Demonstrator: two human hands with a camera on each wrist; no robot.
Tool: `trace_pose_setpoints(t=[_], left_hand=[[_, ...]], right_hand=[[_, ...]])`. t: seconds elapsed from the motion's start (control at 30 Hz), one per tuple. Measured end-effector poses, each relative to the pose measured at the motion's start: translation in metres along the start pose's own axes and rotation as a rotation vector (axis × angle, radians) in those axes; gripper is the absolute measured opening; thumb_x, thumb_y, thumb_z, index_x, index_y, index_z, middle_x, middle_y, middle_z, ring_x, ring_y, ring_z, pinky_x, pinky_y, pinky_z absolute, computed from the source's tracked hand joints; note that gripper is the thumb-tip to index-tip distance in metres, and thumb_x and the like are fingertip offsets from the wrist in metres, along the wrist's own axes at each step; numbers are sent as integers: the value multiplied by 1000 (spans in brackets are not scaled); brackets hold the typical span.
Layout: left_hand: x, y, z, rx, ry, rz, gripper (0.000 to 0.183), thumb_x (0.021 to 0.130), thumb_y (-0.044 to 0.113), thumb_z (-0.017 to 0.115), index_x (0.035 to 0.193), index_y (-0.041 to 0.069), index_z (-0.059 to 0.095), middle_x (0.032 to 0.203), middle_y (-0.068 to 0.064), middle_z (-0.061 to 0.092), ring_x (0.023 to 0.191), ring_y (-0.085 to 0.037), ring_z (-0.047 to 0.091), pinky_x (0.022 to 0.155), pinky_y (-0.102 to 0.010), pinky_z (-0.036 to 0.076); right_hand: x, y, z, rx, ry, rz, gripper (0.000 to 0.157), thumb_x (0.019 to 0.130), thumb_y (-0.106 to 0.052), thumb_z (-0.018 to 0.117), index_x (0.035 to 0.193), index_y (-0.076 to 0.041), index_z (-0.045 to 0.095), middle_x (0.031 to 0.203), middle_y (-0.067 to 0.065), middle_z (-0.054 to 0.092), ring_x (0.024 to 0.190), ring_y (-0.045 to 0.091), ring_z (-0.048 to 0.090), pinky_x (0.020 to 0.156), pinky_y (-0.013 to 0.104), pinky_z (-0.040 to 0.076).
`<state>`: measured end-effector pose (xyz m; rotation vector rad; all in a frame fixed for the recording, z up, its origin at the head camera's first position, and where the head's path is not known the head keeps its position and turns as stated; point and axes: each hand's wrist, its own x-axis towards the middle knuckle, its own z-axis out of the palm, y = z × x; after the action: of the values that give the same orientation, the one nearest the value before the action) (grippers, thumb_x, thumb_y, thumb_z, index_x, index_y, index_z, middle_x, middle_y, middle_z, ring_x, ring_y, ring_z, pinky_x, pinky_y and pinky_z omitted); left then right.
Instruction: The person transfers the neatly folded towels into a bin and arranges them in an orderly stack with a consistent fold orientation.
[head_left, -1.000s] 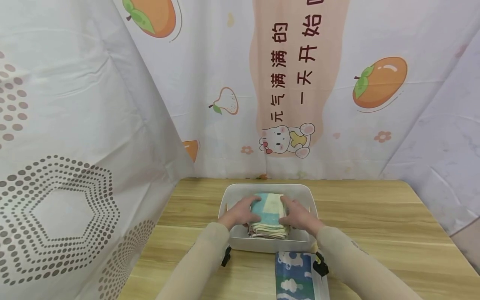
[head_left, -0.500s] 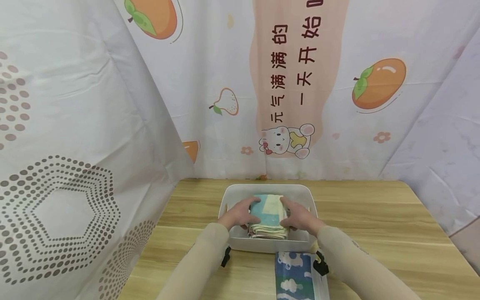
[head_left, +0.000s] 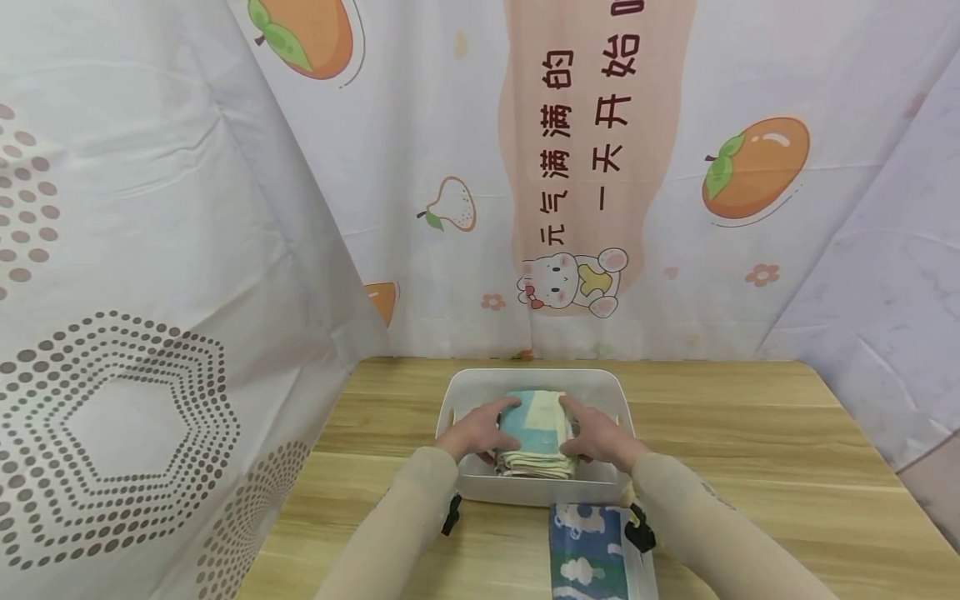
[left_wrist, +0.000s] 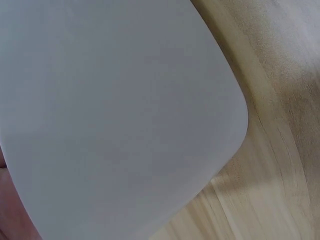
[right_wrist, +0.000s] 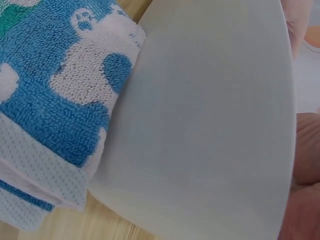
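In the head view, a stack of folded towels (head_left: 534, 429), turquoise and cream on top with pale folded edges in front, sits inside a white plastic bin (head_left: 525, 492). My left hand (head_left: 478, 429) grips the stack's left side, thumb towards the front. On the opposite side my right hand (head_left: 600, 433) holds it with bent fingers. The bin's outer wall (left_wrist: 125, 120) fills most of the left wrist view and hides nearly all of that hand. Only parts of the right hand show past the bin in the right wrist view.
A folded blue towel (head_left: 588, 554) with white bear and tree shapes lies in front of the bin, right up against its wall in the right wrist view. A white edge (head_left: 642, 575) shows beside it. Behind the wooden table (head_left: 720, 417) hangs a printed curtain (head_left: 450, 275).
Both hands stay at the stack. The right hand's front fingertip has shifted slightly towards the front along the stack's side; the bin and blue towel stay in place.
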<state>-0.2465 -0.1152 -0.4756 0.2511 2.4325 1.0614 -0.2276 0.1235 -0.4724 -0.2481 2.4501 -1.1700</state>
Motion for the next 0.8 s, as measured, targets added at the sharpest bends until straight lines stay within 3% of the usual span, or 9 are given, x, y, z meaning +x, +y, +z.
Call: trace_pose_setpoints(t=[0.13, 0.23, 0.37, 0.43, 0.5, 0.67, 0.8], left_hand=[[-1, -1, 0, 7, 0, 1, 74, 92, 16, 78, 156, 23, 41, 146, -22, 47, 107, -31, 63, 62, -41, 62], [-2, 0, -2, 23, 0, 11, 75, 92, 16, 78, 156, 22, 41, 144, -22, 49, 106, -31, 63, 63, -41, 62], [-4, -1, -5, 43, 3, 31, 76, 91, 16, 79, 156, 20, 42, 143, -22, 50, 102, -29, 64, 63, -41, 62], [-5, -2, -7, 50, 5, 45, 75, 90, 16, 80, 156, 19, 43, 142, -22, 51, 101, -27, 65, 63, -40, 62], [-7, -2, -10, 46, 3, 52, 74, 90, 16, 80, 155, 17, 44, 142, -23, 51, 98, -27, 66, 64, -40, 62], [-15, 1, -15, 27, 6, 52, 71, 90, 16, 79, 153, 14, 46, 142, -22, 51, 85, -34, 72, 65, -37, 62], [-22, 4, -19, -2, 20, 53, 67, 92, 16, 77, 152, 13, 48, 142, -22, 52, 83, -40, 73, 66, -36, 62]], right_hand=[[-1, -1, 0, 5, -3, -2, 88, 89, -1, 73, 162, -5, 24, 87, 10, 60, 55, 16, 47, 53, 29, 41], [-1, -3, -1, -4, 2, -5, 89, 89, -3, 75, 162, -5, 25, 106, 13, 62, 57, 18, 49, 55, 30, 43], [-3, -4, -4, 0, 12, -3, 89, 88, -5, 77, 161, -3, 26, 138, 23, 55, 75, 20, 58, 63, 33, 50], [-5, -5, -6, 23, 16, 4, 89, 88, -6, 77, 161, -4, 26, 144, 25, 51, 85, 22, 61, 69, 36, 55], [-8, -5, -7, 56, 20, 10, 90, 87, -6, 78, 161, -4, 26, 142, 27, 52, 92, 24, 62, 75, 40, 58], [-13, -5, -13, 122, 13, -5, 89, 88, -7, 77, 161, -3, 24, 121, 23, 58, 89, 27, 65, 79, 44, 59], [-19, -5, -20, 177, 11, -39, 81, 92, -6, 73, 158, 2, 27, 119, 26, 56, 90, 29, 65, 79, 44, 60]])
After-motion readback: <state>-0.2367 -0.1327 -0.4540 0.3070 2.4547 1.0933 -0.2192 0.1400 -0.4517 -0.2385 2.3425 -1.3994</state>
